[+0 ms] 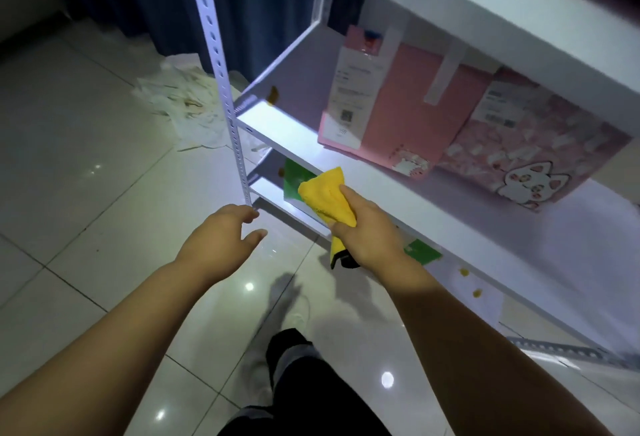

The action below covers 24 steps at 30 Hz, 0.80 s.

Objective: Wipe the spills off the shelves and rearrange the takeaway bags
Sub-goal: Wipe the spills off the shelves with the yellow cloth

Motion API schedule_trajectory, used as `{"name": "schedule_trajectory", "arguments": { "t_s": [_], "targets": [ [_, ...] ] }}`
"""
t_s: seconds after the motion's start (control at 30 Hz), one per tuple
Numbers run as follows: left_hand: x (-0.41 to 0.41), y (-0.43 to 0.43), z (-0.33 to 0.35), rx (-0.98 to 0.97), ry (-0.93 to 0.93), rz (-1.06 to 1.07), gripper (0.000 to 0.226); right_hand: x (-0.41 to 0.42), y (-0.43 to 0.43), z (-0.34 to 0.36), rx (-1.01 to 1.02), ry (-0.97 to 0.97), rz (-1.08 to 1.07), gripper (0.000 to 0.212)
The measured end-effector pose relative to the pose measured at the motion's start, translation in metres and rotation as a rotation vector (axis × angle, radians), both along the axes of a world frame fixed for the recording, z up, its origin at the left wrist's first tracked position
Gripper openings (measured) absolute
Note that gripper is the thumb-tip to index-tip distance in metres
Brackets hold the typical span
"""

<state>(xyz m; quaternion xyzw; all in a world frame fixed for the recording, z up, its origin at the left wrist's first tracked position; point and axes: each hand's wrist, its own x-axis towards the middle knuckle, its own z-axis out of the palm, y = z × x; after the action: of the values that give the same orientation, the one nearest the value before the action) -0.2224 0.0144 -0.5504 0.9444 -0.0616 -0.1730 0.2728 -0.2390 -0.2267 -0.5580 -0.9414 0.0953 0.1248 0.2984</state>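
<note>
Right hand (363,233) grips the yellow cloth (325,194), long axis angled up toward the shelf (280,132); left hand (221,234) relaxed.

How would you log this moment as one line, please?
right hand: grips yellow cloth | left hand: open, by shelf post | brown spill: not yet wiped

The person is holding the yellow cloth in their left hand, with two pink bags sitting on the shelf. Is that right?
Not quite. The head view shows the yellow cloth gripped in the right hand, not the left; the left hand is open. Two pink bags do sit on the shelf.
</note>
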Motion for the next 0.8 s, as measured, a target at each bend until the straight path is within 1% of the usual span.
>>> {"name": "schedule_trajectory", "arguments": {
  "t_s": [0.23, 0.4, 0.53, 0.6, 0.63, 0.7, 0.77, 0.8],
  "targets": [
    [0.067, 0.024, 0.003, 0.0, -0.036, 0.118, 0.041, 0.086, 0.034, -0.007, -0.039, 0.026, 0.092, 0.065],
    [0.123, 0.041, 0.007, -0.015, -0.104, 0.193, 0.045, 0.149, 0.056, -0.011, -0.073, -0.023, 0.124, 0.065],
    [0.165, 0.047, 0.008, -0.075, -0.162, 0.227, 0.053, 0.193, 0.069, -0.01, -0.108, -0.078, 0.012, 0.062],
    [0.183, 0.049, 0.007, -0.098, -0.186, 0.22, 0.059, 0.207, 0.074, -0.015, -0.196, -0.124, -0.055, 0.057],
    [0.191, 0.049, 0.007, -0.109, -0.198, 0.218, 0.061, 0.211, 0.078, -0.019, -0.241, -0.108, -0.073, 0.056],
    [0.206, 0.049, 0.006, -0.157, -0.222, 0.218, 0.067, 0.216, 0.085, -0.03, -0.286, -0.012, -0.084, 0.059],
    [0.219, 0.047, 0.005, -0.22, -0.245, 0.207, 0.073, 0.213, 0.098, -0.043, -0.31, 0.097, -0.041, 0.067],
    [0.224, 0.045, 0.006, -0.246, -0.254, 0.19, 0.075, 0.211, 0.105, -0.048, -0.371, 0.115, -0.011, 0.07]
  ]
}}
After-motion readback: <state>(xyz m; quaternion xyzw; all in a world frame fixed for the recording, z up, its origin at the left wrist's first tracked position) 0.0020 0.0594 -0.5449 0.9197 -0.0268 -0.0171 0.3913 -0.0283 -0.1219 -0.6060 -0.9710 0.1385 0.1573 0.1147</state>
